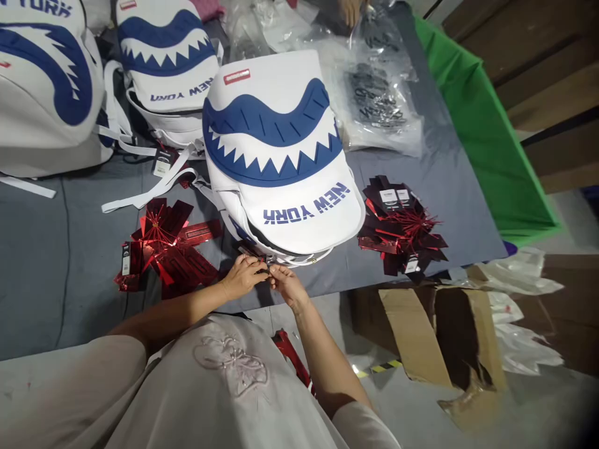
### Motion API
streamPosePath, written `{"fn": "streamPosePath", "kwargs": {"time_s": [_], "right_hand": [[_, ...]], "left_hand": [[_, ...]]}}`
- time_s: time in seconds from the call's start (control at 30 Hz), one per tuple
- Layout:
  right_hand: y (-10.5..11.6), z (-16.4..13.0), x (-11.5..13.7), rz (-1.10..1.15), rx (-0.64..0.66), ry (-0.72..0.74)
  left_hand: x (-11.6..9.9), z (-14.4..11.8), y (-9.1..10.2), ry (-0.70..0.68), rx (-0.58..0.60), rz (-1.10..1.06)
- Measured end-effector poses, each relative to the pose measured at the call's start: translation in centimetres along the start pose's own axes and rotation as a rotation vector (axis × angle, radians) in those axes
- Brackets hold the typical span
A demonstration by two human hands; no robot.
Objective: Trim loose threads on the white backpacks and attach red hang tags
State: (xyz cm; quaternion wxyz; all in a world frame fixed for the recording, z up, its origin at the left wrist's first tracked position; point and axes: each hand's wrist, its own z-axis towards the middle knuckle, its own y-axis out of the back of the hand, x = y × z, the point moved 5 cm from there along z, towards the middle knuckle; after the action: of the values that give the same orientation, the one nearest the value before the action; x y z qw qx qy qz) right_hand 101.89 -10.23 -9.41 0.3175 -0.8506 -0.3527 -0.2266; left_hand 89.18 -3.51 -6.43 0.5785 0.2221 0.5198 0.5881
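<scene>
A white backpack [276, 149] with a blue shark-mouth design and NEW YORK lettering lies on the grey-covered table, its lettered end toward me. At its near edge, my left hand [246, 275] is closed, fingertips pinched together. Right beside it my right hand [287, 285] pinches too, its fingertips almost touching the left ones. Something small and dark shows by the fingers, close to the backpack's zip; what it is cannot be made out. Red and black hang tags [173, 249] with red strings lie left of my hands. Another heap of such tags [402, 227] lies to the right.
Two more white backpacks [163, 56] [47, 87] stand at the back left. Clear plastic bags [379, 93] cover the far side, where another person's hand [350, 9] shows. A green panel [486, 125] borders the table's right. Open cardboard boxes [416, 337] stand on the floor.
</scene>
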Motion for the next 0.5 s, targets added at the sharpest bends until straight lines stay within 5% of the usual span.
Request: {"fn": "streamPosePath", "kwargs": {"time_s": [0.27, 0.5], "right_hand": [[0.6, 1.1, -1.3, 0.092, -0.142, 0.027], [0.3, 0.6, -1.5, 0.172, -0.033, -0.023]], "left_hand": [[-0.5, 0.3, 1.9, -0.02, -0.149, 0.115], [0.5, 0.7, 0.2, 0.066, 0.072, -0.137]]}}
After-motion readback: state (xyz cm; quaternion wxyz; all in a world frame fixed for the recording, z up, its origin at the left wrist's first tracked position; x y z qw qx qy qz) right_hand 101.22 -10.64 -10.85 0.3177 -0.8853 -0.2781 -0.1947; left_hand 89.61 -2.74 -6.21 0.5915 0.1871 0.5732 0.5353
